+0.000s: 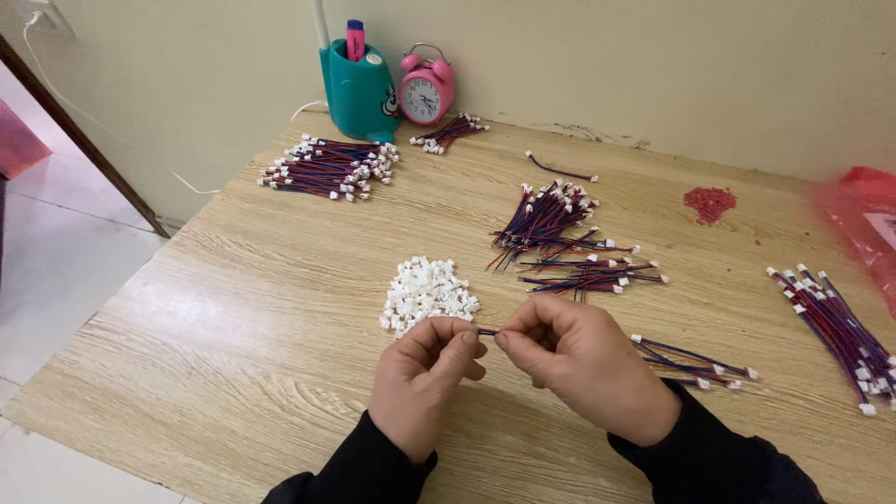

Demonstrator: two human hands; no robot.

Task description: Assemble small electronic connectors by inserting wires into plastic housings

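A short piece of red-and-blue wire [487, 331] is pinched between the two hands just above the near edge of the wooden bench [233, 327]. The left hand [425, 373] is curled, thumb and forefinger pressed together on one end of the wire; the right hand [583, 359] is closed the same way on the other end, so that only a small stretch of wire is seen between the fingertips. Whether a connector is already seated on that end cannot be told, since the fingers cover it. Just beyond the left hand, a small heap of white plastic connectors [427, 293] is spread on the bench. Near the right wrist, a few finished leads [695, 364] with white ends are laid. Farther back, a loose fan of wires [560, 233] is scattered in the middle, a tidy bundle [327, 168] is stacked at the far left, and a smaller bunch [448, 133] is placed near the wall. Another row of wires [835, 327] is lined up at the right edge, beside a red plastic bag [863, 224]. A little pile of red bits [709, 203] is seen behind it. Against the wall, a teal pen holder [359, 93] and a pink alarm clock [427, 89] are stood side by side.
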